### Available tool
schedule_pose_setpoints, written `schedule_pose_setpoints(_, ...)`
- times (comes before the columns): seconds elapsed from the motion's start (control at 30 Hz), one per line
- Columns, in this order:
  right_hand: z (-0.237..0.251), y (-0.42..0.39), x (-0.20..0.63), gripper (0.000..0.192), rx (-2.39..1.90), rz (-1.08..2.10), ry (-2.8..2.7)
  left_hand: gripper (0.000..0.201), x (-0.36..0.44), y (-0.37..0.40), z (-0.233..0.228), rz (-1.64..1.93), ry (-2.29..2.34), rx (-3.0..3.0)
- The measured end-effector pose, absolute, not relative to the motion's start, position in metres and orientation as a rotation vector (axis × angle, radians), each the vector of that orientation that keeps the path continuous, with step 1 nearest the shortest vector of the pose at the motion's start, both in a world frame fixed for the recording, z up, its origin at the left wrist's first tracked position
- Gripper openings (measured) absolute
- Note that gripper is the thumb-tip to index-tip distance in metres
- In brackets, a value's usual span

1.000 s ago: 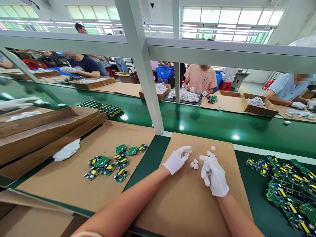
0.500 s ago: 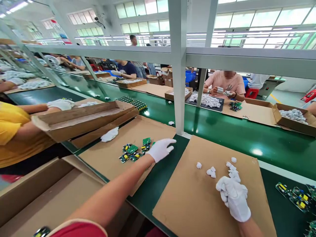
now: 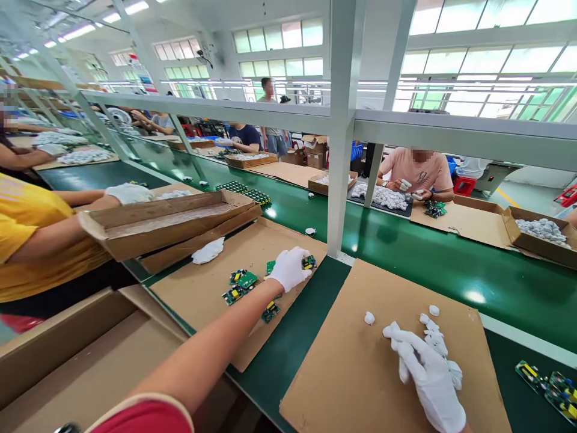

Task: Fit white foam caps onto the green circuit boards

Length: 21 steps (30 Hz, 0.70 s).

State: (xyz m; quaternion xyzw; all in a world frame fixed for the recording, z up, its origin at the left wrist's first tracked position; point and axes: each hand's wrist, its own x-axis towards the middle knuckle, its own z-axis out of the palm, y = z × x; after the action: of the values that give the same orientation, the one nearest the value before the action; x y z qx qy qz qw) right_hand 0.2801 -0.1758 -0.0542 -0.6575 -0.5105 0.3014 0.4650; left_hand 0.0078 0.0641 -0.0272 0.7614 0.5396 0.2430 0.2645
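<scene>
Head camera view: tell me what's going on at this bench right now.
A person in white gloves works at a green conveyor line. The left hand reaches onto a cardboard sheet and rests on small green circuit boards scattered there. The right hand lies on another cardboard sheet, beside small white pieces. A co-worker's gloved hand rests by a shallow cardboard tray to the left. Other people sit across the belt with piles of white parts.

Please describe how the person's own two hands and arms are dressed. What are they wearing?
Both the left hand and the right hand wear plain white fabric gloves ending at the wrist. The forearms are bare. A red short sleeve with a pale hem shows on the left upper arm. No markings are visible.
</scene>
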Motion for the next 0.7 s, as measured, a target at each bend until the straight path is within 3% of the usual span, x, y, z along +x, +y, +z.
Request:
schedule_pose_setpoints(0.1,-0.066,-0.178,0.286,0.055,-1.652,0.912,-1.132,0.047,0.036,0.037,-0.012,0.745,1.278,1.900)
schedule_pose_setpoints(0.17,-0.066,-0.176,0.286,0.057,-1.639,0.934,-1.131,0.051,0.060,0.013,-0.003,0.756,1.081,1.778)
schedule_pose_setpoints(0.33,-0.044,-0.171,0.280,0.024,-1.472,0.595,-1.370,0.042,0.116,-0.042,0.011,0.617,0.394,0.888)
schedule_pose_setpoints(0.4,-0.043,-0.173,0.282,0.022,-1.456,0.586,-1.320,0.040,0.129,-0.054,0.010,0.572,0.367,0.778)
schedule_pose_setpoints(0.57,-0.055,-0.180,0.291,0.042,-1.434,0.889,-0.991,0.051,0.138,-0.064,-0.010,0.587,0.425,0.676)
schedule_pose_setpoints(0.7,-0.048,-0.176,0.288,0.025,-1.456,0.741,-1.101,0.061,0.138,-0.066,-0.026,0.542,0.464,0.675)
